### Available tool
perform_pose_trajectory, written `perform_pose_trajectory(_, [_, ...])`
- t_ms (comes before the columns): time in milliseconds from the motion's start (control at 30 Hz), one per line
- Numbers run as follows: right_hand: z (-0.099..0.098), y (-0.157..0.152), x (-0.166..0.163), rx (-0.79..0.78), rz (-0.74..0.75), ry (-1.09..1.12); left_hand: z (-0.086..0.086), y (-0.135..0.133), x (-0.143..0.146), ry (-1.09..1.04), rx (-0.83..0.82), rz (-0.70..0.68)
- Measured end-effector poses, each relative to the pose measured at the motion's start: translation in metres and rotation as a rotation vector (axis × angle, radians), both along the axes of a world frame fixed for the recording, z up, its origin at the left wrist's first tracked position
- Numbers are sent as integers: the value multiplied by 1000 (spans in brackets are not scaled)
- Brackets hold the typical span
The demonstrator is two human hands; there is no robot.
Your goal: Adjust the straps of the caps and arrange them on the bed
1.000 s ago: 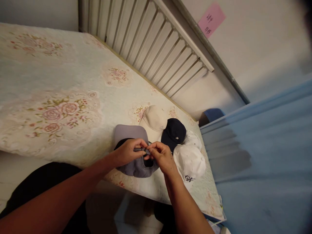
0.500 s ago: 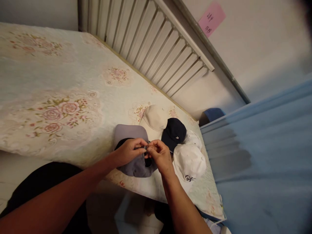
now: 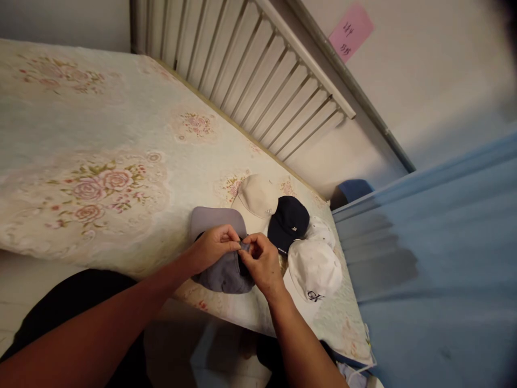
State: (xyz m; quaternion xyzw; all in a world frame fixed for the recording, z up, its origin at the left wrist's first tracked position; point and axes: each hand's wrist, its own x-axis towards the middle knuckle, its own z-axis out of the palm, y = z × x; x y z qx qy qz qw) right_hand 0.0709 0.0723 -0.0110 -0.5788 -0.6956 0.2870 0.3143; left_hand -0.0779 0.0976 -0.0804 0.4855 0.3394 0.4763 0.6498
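Left hand [image 3: 214,249] and right hand [image 3: 260,263] are both pinched shut on the back strap [image 3: 243,247] of the grey cap [image 3: 220,269], which lies at the near edge of the bed [image 3: 100,134], beside the navy cap [image 3: 288,222] and white cap [image 3: 313,264]. My advice: keep fingertips close together on the strap, pull evenly, and let the cap rest flat so it doesn't slide off.

The grey cap [image 3: 220,269] is matt woven cloth, soft and creased. The beige cap [image 3: 258,195], the navy cap [image 3: 290,220] and the white cap [image 3: 314,264] are matt cloth too, the white one with dark stitched lettering. The bed [image 3: 100,140] wears a quilted, faintly sheeny floral cover. The rail [image 3: 258,64] looks like smooth painted metal. The pink note [image 3: 350,31] is matt paper.
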Motion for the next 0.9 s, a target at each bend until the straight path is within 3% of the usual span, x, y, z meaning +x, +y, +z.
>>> perform_pose_trajectory(233, [5,-1,1,-20,41,-16,3,-2,-5,-67,-93,-147])
perform_pose_trajectory(533, [5,-2,0,65,119,-133,0,0,-1,76,34,-94])
perform_pose_trajectory(700, [6,-1,-1,117,166,-174,1,-1,-4,93,56,-140])
perform_pose_trajectory(900, [12,-3,2,21,239,-136,10,-2,-12,103,-19,-237])
